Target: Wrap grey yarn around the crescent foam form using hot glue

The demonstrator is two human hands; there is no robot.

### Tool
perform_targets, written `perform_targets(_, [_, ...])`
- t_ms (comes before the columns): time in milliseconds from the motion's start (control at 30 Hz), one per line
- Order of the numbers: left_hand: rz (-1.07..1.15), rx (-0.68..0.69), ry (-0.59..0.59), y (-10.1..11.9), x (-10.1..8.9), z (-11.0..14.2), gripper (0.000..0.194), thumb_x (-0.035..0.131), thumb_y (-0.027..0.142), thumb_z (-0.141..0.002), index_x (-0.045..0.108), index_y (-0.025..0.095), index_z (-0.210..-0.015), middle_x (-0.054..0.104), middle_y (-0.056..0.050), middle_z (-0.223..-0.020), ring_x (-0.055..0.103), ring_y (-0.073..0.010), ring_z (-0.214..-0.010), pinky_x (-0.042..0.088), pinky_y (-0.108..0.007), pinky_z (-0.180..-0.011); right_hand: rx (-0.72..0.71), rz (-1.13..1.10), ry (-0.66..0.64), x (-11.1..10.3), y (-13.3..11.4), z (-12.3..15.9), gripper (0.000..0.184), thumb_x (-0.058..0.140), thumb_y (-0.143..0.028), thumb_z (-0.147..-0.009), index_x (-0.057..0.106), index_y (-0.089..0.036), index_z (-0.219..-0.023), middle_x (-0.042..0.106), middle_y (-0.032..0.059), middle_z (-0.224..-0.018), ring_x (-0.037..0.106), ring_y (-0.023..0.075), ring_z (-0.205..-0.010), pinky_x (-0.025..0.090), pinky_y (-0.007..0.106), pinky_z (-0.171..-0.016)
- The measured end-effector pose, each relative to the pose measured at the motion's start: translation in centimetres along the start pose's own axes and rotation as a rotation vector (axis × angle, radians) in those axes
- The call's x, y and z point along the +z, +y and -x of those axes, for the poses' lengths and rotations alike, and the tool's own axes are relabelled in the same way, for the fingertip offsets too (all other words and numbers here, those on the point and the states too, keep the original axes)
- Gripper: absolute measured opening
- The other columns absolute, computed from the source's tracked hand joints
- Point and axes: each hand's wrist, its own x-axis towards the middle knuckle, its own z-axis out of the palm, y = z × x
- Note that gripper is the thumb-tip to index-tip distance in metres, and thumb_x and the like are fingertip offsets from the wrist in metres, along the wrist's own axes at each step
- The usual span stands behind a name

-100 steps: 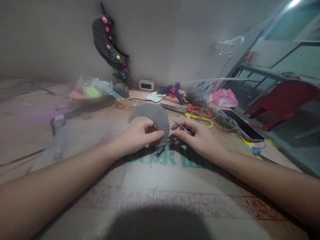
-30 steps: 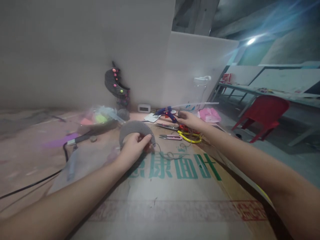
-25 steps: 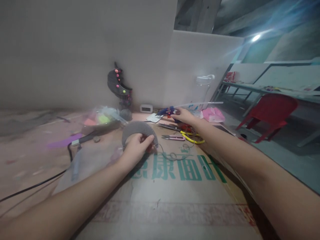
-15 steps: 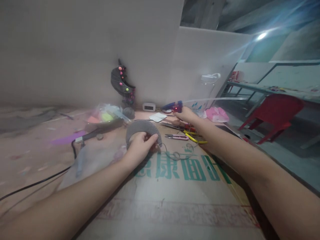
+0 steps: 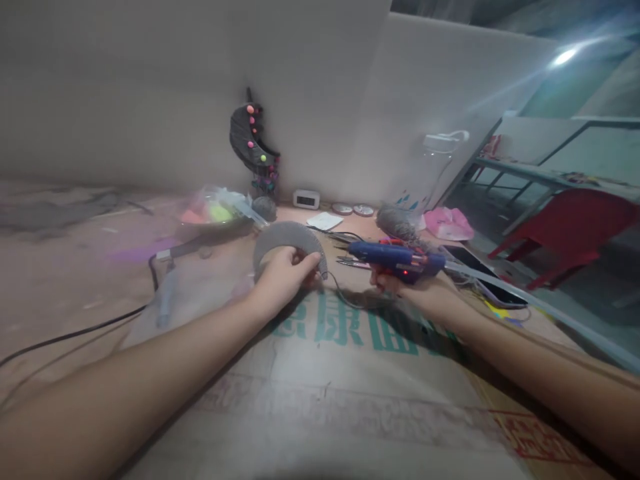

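Underneath, green printed characters (image 5: 350,327) mark the cardboard (image 5: 320,400); unreadable.

Grey yarn-wrapped crescent (image 5: 285,239) upright; blue glue gun (image 5: 395,256) level.

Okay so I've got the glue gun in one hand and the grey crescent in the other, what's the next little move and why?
Probably bring the glue gun nozzle leftward to the crescent's near tip. The right hand holds the gun, its nozzle pointing at the crescent but apart from it; the left hand pinches that end, where a loose yarn tail trails onto the cardboard.
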Motion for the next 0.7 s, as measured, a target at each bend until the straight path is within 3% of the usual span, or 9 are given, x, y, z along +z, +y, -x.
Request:
perform_targets(200, [0.044, -0.007, -0.008, 0.3, 0.0, 0.3, 0.027, 0.06, 0.042, -0.082, 0.052, 0.018, -0.072, 0.064, 0.0, -0.061, 0.06, -0.0128, -0.054, 0.045, -0.025, -0.055, 0.001, 0.157, -0.035, 0.1, 2.1, 0.8, 0.041, 0.057, -0.06, -0.079, 0.072, -0.022, -0.083, 0.074, 0.005, -0.081, 0.07, 0.0244, -0.081, 0.058, 0.036, -0.077])
perform_targets(367, [0.03, 0.004, -0.011, 0.6, 0.0, 0.4, 0.028, 0.061, 0.043, -0.082, 0.053, 0.017, -0.073, 0.065, -0.001, -0.061, 0.059, -0.0125, -0.053, 0.044, -0.024, -0.055, -0.11, 0.208, -0.137, 0.3, 1.7, 0.6, 0.03, 0.061, -0.053, -0.08, 0.074, -0.027, -0.084, 0.074, 0.0041, -0.088, 0.07, 0.026, -0.085, 0.059, 0.038, -0.078])
perform_targets(500, [0.017, 0.006, -0.017, 0.6, -0.1, 0.4, 0.029, 0.06, 0.044, -0.082, 0.055, 0.017, -0.074, 0.066, -0.002, -0.063, 0.06, -0.0137, -0.056, 0.045, -0.025, -0.057, -0.095, 0.242, -0.084, 0.8, 1.0, 0.7, 0.03, 0.063, -0.054, -0.078, 0.072, -0.027, -0.085, 0.074, 0.0044, -0.084, 0.07, 0.0287, -0.087, 0.059, 0.041, -0.081])
perform_targets(700, [-0.032, 0.023, 0.003, 0.3, -0.1, 0.3, 0.03, 0.06, 0.045, -0.082, 0.056, 0.017, -0.073, 0.067, -0.003, -0.066, 0.062, -0.0157, -0.061, 0.045, -0.026, -0.06, -0.059, 0.176, -0.078, 1.1, 0.8, 0.7, 0.031, 0.06, -0.051, -0.079, 0.071, -0.026, -0.093, 0.074, 0.0046, -0.098, 0.069, 0.0297, -0.096, 0.058, 0.043, -0.087])
